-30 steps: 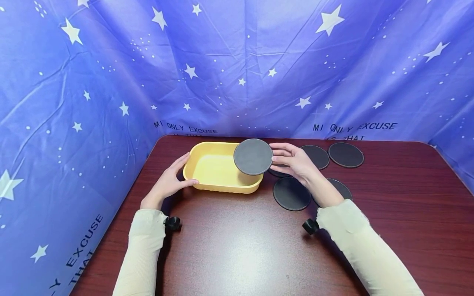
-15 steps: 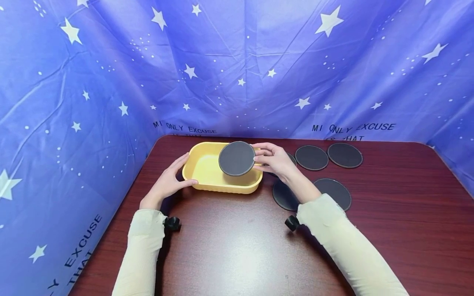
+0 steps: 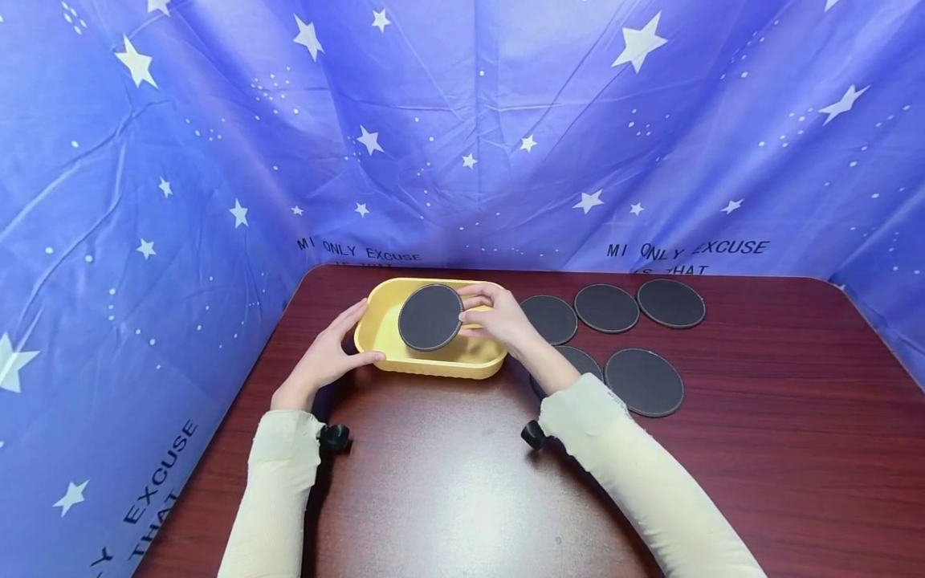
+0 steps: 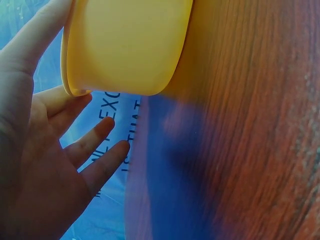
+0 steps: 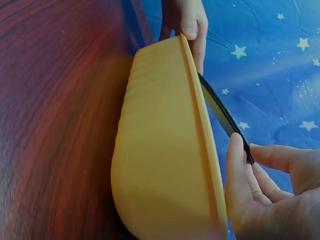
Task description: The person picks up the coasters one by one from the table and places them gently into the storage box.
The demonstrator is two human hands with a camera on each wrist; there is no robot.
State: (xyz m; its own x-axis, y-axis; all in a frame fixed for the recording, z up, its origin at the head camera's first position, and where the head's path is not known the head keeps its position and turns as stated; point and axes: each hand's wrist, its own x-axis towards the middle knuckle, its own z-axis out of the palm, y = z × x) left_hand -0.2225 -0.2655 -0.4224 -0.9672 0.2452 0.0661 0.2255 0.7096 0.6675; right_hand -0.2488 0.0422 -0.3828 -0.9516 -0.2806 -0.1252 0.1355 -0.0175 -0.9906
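A round black coaster [image 3: 430, 317] with a stitched rim is tilted over the yellow bin [image 3: 441, 368]. My right hand [image 3: 495, 317] pinches its right edge between thumb and fingers, as the right wrist view also shows. In that view the coaster's far edge [image 5: 212, 92] drops behind the bin's rim, so I cannot tell whether it touches the inside. My left hand [image 3: 325, 353] spans the bin's left end, thumb on the front rim and fingers near the back corner. Seen from the left wrist, several of its fingers [image 4: 102, 167] stretch out straight, apart from the bin.
Several more black coasters [image 3: 643, 382] lie flat on the dark red wooden table [image 3: 780, 417], right of the bin. One front coaster [image 3: 578, 363] is partly hidden by my right forearm. A blue star-patterned cloth [image 3: 462, 160] hangs behind and along the left side.
My right hand has carried the coaster leftward, from the bin's right end to over its middle. More coasters on the table are uncovered. The left hand and the bin stay put.
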